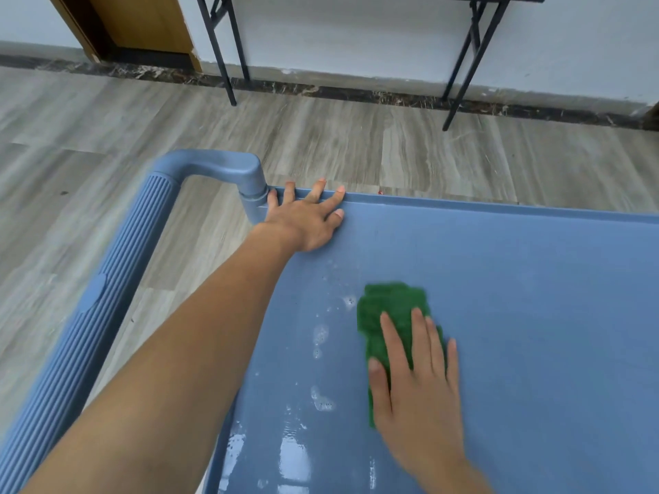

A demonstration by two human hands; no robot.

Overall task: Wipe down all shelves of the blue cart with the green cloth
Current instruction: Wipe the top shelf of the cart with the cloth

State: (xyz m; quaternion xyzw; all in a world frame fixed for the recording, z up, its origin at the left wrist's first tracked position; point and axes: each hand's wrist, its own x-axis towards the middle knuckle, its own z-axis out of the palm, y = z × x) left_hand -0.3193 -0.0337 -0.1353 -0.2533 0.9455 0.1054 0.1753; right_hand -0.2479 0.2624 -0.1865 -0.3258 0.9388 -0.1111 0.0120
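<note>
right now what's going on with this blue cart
A person is wiping the top shelf of the blue plastic cart. Their right hand presses a crumpled green cloth flat on the shelf, while the left hand rests on the far rim beside the ribbed blue handle. Soapy wet patches lie left of the cloth.

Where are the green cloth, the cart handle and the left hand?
green cloth (388, 304), head view, on the bunched green part that shows.
cart handle (117, 279), head view, on the ribbed grip, about midway along.
left hand (303, 219), head view, on the back of the hand.
</note>
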